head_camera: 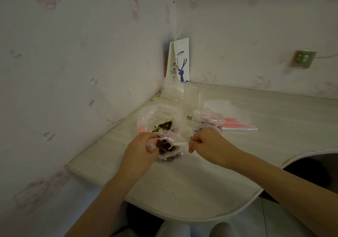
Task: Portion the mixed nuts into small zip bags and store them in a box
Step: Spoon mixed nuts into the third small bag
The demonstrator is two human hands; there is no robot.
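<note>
Glossy clear plastic zip bag, translucent plastic spoon, matt pale wood-grain table

Dark brown nuts; pink-striped zip bags; white paper bag, blue deer print.

Showing "coffee" in dark blue on the front of the white paper bag in the corner, following a few blurred letters, possibly "ckin". Carrying unreadably small print on its side panel. Showing a barcode on a small label lying on the surface, digits illegible.

Right hand spoon over left-held zip bag.
</note>
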